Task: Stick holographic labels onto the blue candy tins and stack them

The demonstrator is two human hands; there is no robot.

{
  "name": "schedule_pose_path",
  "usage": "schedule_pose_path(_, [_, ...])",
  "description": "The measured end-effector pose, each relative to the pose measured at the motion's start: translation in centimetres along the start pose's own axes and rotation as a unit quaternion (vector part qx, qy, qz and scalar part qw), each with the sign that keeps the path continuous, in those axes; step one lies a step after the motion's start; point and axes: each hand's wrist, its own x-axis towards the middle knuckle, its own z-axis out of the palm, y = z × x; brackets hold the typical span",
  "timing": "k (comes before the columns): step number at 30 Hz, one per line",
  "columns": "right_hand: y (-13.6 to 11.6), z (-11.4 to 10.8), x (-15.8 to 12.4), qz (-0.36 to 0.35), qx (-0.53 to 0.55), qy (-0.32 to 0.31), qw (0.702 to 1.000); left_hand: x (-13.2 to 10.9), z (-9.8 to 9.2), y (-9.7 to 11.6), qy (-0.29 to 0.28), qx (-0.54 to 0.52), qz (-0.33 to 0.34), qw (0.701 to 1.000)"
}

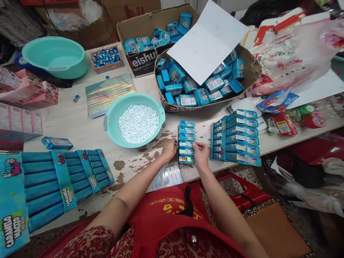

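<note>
Between my hands a short row of small blue candy tins (187,137) lies on the table, the nearer ones bearing shiny silver stickers. Along the left ends of the tins rests my left hand (170,149), its fingers bent together; what they hold, if anything, is hidden. My right hand (202,154) pinches the right end of a shiny sticker (186,144) on one of the middle tins. Just below, near the table's front edge, lies a holographic sticker sheet (167,178). To the right of my right hand stands a block of stacked blue tins (236,138).
A turquoise bowl (108,134) holds small white candies; another bowl (53,59) stands at the back left. Open cartons (161,102) of tins fill the back, with a white sheet (205,43) on top. Long rows of packed blue tins (48,182) cover the left front.
</note>
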Motion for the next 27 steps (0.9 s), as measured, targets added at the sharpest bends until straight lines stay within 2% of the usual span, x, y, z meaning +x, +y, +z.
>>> schedule_pose_path(2, [-0.3,-0.2,-0.3,0.011,-0.002,-0.011,1.000,-0.7,0.1,-0.1,0.011,-0.010,-0.014,1.000])
schedule_pose_path(5, [-0.6,0.1,-0.6,0.001,-0.068,-0.022,0.997,-2.1,0.9,0.4,0.049,-0.112,-0.001,0.992])
schedule_pose_path(8, [-0.4,0.6,-0.1,-0.005,-0.087,-0.008,0.996,-2.9,2.1,1.2,-0.001,-0.182,0.037,0.983])
schedule_pose_path(10, [-0.3,0.6,0.6,0.001,-0.073,-0.009,0.997,-2.7,2.2,1.2,-0.037,-0.160,0.044,0.985])
schedule_pose_path(13, [-0.7,-0.4,0.9,0.013,-0.051,-0.044,0.998,-2.3,0.6,-0.4,-0.058,-0.084,0.021,0.995])
schedule_pose_path(14, [-1.0,-1.0,0.5,-0.003,-0.052,-0.051,0.997,-2.5,-0.2,-1.4,-0.064,-0.063,0.008,0.996])
schedule_pose_path(16, [-1.6,-2.1,-1.3,-0.087,-0.085,-0.029,0.992,-3.7,-1.9,-3.8,-0.095,-0.024,-0.019,0.995])
schedule_pose_path(18, [-2.1,-2.9,-4.1,-0.213,-0.147,-0.003,0.966,-5.8,-3.0,-6.2,-0.156,0.009,-0.036,0.987])
schedule_pose_path(19, [-2.1,-3.0,-5.6,-0.265,-0.171,-0.030,0.949,-7.0,-3.3,-7.3,-0.184,0.016,-0.040,0.982])
schedule_pose_path(21, [-1.5,-2.5,-8.3,-0.330,-0.194,-0.161,0.910,-9.2,-3.3,-8.9,-0.211,-0.005,-0.038,0.977])
schedule_pose_path(23, [0.1,-1.3,-10.1,-0.362,-0.222,-0.287,0.859,-10.4,-2.7,-9.7,-0.192,-0.036,-0.029,0.980])
schedule_pose_path(24, [1.1,-0.5,-10.6,-0.373,-0.252,-0.322,0.833,-10.7,-2.3,-9.9,-0.177,-0.043,-0.023,0.983])
schedule_pose_path(27, [3.9,1.1,-10.7,-0.404,-0.367,-0.363,0.755,-10.6,-1.2,-10.0,-0.150,-0.023,-0.025,0.988])
